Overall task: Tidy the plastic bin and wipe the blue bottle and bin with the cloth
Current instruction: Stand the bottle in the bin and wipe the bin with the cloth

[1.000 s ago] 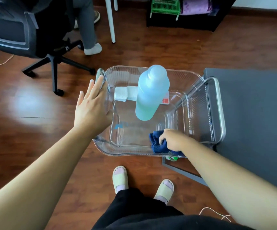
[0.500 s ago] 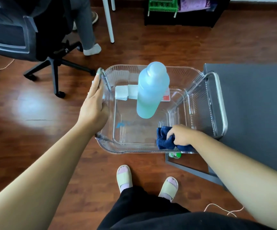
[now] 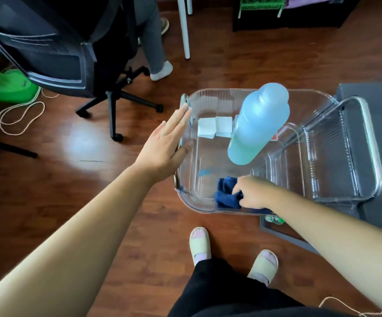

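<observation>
1. The plastic bin (image 3: pixel 194 205) is clear, with rounded corners and fine upright ribs in its walls. A silvery bar handle (image 3: pixel 371 133) runs along its right end, and a small blue mark shows on its floor. Its right part rests on a dark grey table (image 3: pixel 380 106), and its left part juts out over the wooden floor (image 3: pixel 48 179).
2. The blue bottle (image 3: pixel 258 124) stands on its base inside the bin, toward the far right of the inner floor. It is translucent pale blue with a rounded shoulder and cap, and it shades to blue-green near the bottom.
3. A cloth (image 3: pixel 225 193), dark blue and bunched into folds, lies on the bin's floor against the near wall.
4. The right hand (image 3: pixel 253 193) reaches over the near rim, with its fingers curled round the cloth.
5. The left hand (image 3: pixel 166 143) lies flat against the outside of the bin's left end. Its fingers are straight and close together, pointing to the far corner, and its thumb is at the rim.
6. Two white square blocks (image 3: pixel 215 128) sit side by side at the far wall, just left of the bottle. A bit of red label (image 3: pixel 274 137) shows past the bottle's right side.
7. Near the wearer are two pale slippers (image 3: pixel 199 242) and black trousers.
8. Farther off, to the upper left, stands a black office chair (image 3: pixel 54 56) with a green stand base (image 3: pixel 17 88) behind it. Beside the chair is another person's grey trouser leg (image 3: pixel 153 42) with a white sock.
</observation>
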Demonstrator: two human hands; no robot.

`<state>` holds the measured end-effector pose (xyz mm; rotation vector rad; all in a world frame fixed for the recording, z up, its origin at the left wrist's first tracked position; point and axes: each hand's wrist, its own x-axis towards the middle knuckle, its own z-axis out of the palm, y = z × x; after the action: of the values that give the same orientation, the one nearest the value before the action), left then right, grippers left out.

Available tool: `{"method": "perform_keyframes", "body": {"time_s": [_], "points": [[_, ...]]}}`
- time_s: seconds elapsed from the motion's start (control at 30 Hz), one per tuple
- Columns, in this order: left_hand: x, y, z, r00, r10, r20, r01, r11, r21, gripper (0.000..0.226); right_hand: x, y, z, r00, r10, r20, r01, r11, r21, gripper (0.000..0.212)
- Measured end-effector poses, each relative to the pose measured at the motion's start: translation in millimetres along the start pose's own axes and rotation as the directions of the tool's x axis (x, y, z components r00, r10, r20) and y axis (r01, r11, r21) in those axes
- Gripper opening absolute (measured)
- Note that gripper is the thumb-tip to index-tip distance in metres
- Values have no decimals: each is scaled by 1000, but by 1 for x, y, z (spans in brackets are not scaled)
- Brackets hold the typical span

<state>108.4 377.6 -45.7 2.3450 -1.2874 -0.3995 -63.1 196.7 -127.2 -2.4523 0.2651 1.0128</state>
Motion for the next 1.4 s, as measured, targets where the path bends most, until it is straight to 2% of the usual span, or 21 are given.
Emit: {"method": "perform_keyframes", "body": {"time_s": [0.17,0.23,0.3,0.37,0.43,0.53,0.6,0.67,0.77,0.83,0.9,0.97,1.03,1.1,1.23,1.33,1.4], "points": [[-5,2,6,998,-14,-58,15,1000,15,57,24,-44,4,989,-83,-121,86,996,19,16],[-5,-1,7,998,-23,-65,24,1000,13,56,49,-61,-5,973,-12,-230,29,997,70,22],[-5,-1,8,998,-24,-65,25,1000,11,56,65,-64,-17,927,59,-371,-29,996,86,28],[-5,0,8,997,-37,-65,37,999,4,57,69,-60,-20,900,47,-433,-28,998,51,41],[-4,0,8,997,-42,-58,42,999,12,57,59,-58,-12,931,2,-364,32,996,86,46],[-5,1,7,997,-52,-54,52,999,10,57,40,-50,13,981,-107,-165,125,987,99,29],[-6,3,7,997,-51,-49,51,999,-17,57,35,-40,17,995,-74,-65,84,983,162,22],[-6,5,5,998,-47,-45,45,998,-43,57,44,-37,6,992,0,-128,23,983,181,24],[-6,6,5,998,-50,-50,46,996,-77,58,69,-52,-13,925,121,-359,-56,981,186,21],[-6,5,6,996,-59,-61,53,994,-90,57,80,-64,-16,904,88,-419,-13,984,180,24],[-5,4,5,996,-61,-59,56,994,-90,57,74,-64,-5,930,-29,-366,103,978,182,29],[-4,3,5,997,-58,-50,54,995,-78,55,54,-52,11,966,-151,-211,188,968,168,32],[-4,5,5,997,-54,-47,50,996,-80,55,38,-34,23,979,-188,-76,196,972,127,34],[-4,6,5,997,-57,-53,51,994,-96,55,43,-24,17,987,-115,-115,130,983,133,37],[-3,7,5,997,-63,-47,58,993,-107,57,71,-47,1,950,15,-313,32,989,142,31],[-2,7,4,997,-71,-41,67,994,-83,58,66,-65,17,958,-93,-273,129,985,118,26],[-1,7,3,997,-72,-25,72,997,-34,59,44,-59,23,972,-154,-178,183,969,163,28]]}}
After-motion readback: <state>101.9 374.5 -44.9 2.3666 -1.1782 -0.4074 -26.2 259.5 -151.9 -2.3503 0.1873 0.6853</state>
